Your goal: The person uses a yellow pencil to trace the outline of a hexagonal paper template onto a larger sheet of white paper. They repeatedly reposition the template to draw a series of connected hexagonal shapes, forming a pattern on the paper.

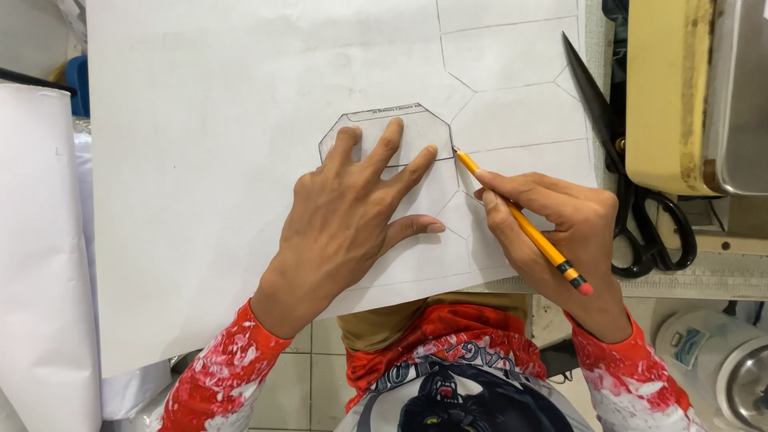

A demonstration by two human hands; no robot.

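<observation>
My left hand [344, 212] lies flat with its fingers spread, pressing a clear plastic template [416, 122] with clipped corners onto a large white paper sheet [224, 96]. My right hand [560, 228] grips a yellow pencil [520, 220] with a pink eraser end. The pencil tip touches the paper at the template's right edge. Several outlines of the same shape are drawn on the sheet to the right and below the template.
Black scissors [632, 200] lie to the right of the sheet, beside a cream-coloured sewing machine [672, 96]. A roll of white paper [40, 256] stands at the left. A ruler strip [704, 280] runs along the table's near edge. Tiled floor and a white container [720, 360] show below.
</observation>
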